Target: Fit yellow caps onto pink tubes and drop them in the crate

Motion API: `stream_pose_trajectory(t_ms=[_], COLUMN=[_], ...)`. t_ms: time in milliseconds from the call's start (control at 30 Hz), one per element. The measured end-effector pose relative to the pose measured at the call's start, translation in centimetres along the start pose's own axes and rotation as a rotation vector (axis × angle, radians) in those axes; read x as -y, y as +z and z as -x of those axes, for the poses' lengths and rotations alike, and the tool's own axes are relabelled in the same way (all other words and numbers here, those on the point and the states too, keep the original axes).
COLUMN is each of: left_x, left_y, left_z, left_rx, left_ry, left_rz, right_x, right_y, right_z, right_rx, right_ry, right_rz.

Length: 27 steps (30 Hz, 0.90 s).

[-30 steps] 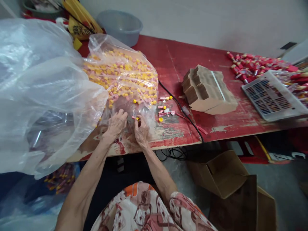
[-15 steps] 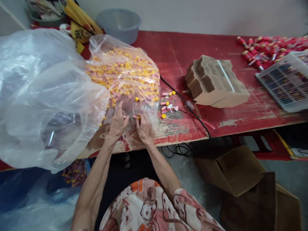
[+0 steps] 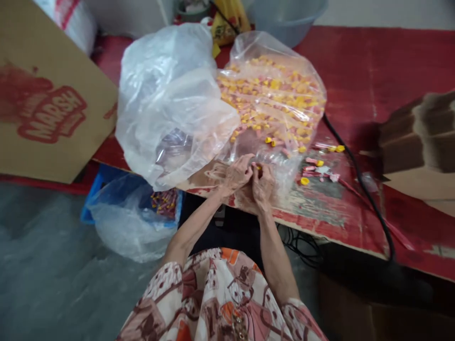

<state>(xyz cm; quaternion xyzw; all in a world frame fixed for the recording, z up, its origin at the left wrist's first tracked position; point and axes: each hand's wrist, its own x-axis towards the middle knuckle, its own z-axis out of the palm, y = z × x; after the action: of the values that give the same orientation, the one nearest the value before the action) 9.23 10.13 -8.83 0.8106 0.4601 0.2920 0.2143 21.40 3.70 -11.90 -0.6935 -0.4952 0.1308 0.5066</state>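
A clear plastic bag full of small pink pieces with yellow caps lies on the red table. At the bag's open near end my left hand and my right hand are pressed close together. They pinch one small pink piece with a yellow cap between their fingertips. A few loose pink and yellow pieces lie on the worn tabletop just right of my hands.
A large crumpled clear bag lies left of the filled one. A "MARSH" cardboard sheet leans at left. A blue crate with a plastic bag sits on the floor. A black cable, stacked brown cardboard and a grey basin are also there.
The view has swung left and down, bringing the cardboard sheet and floor crate into sight. My hands stay at the bag's mouth and have drawn closer together around the small piece.
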Motion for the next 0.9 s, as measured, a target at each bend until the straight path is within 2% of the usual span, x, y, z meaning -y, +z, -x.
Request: stream_pose_trajectory(t_ms=[100,200,267,333,433,533,600,667,733,833,900], left_x=[-0.3,1.0,2.9,5.5,9.4,11.7,11.9,11.3,10.2,9.3,9.7], left_y=[-1.0,-3.5,-5.7,-8.2,-12.0,-15.0,-16.1,-16.4,-16.2,-15.4,-14.9], left_z=[1.1,4.6,8.2,12.4,18.2,22.2,23.6,23.8,22.5,18.1,14.4], left_rx=[-0.005,-0.121,-0.239,-0.404,-0.625,-0.669,-0.645,-0.651,-0.668,-0.579,-0.486], left_ry=[-0.026,-0.081,-0.171,-0.324,-0.547,-0.705,-0.784,-0.812,-0.761,-0.618,-0.6], left_rz=[-0.002,-0.009,-0.036,-0.082,-0.128,-0.219,-0.34,-0.446,-0.483,-0.447,-0.43], right_x=[0.1,0.1,-0.1,-0.3,-0.8,-0.9,-0.8,-0.7,-0.6,-0.4,-0.3], right_y=[-0.2,-0.3,-0.3,-0.1,0.1,0.1,0.0,-0.2,-0.4,-0.6,-0.6], right_z=[0.0,0.0,0.0,-0.1,-0.1,-0.1,0.0,0.0,-0.1,-0.4,-0.5], right_rx=[-0.077,-0.124,-0.056,-0.003,-0.013,-0.015,0.007,0.032,0.046,0.06,0.061], right_ry=[0.008,-0.01,-0.033,-0.035,-0.004,-0.001,-0.008,-0.006,-0.002,0.005,0.006], right_rz=[0.063,0.091,0.092,0.089,0.083,0.065,0.039,0.009,0.0,0.033,0.062])
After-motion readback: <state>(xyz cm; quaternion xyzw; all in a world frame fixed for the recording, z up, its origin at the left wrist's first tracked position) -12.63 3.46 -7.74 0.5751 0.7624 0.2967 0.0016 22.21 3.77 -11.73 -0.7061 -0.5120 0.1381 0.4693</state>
